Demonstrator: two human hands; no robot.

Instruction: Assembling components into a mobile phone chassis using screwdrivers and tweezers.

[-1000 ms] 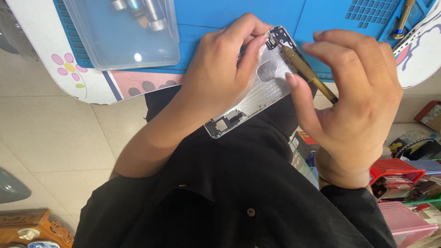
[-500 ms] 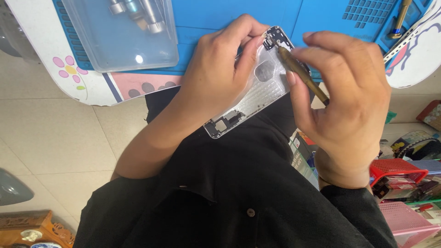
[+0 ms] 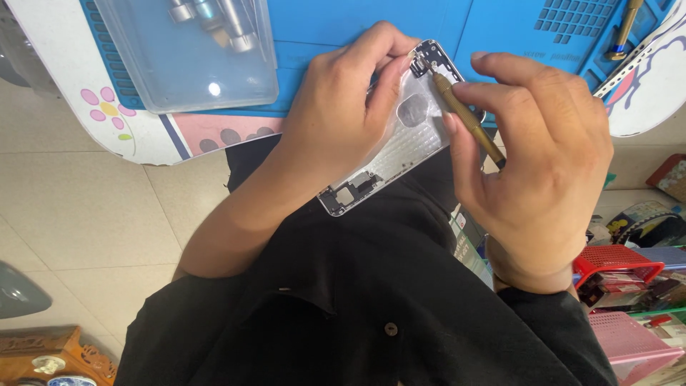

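Head view: phone housing (image 3: 407,136) is stripped to its bare silver shell, with only small parts left at both ends, and is held over the lap just off the desk (image 3: 128,136) front edge. Left hand (image 3: 343,107) is curled around the housing's upper end. Right hand (image 3: 536,179) pinches a brass-coloured screwdriver (image 3: 464,118), tip on the top corner; 1 fastener there seems unfinished.

1. Phone shell (image 3: 400,146): bare silver metal, matt, with a finely dotted inner face.
2. Screwdriver (image 3: 468,118): brass-coloured metal shaft with a dull sheen.
3. Mat (image 3: 357,21): blue, matt, rubbery-looking, moulded with small pockets.
4. Tray (image 3: 189,57): clear glossy plastic with a bright glare spot.
5. Shirt (image 3: 371,300): black matt cloth with a plastic button.
6. Floor (image 3: 86,214): smooth, pale tiles.
7. Baskets (image 3: 629,300): red and pink plastic mesh.
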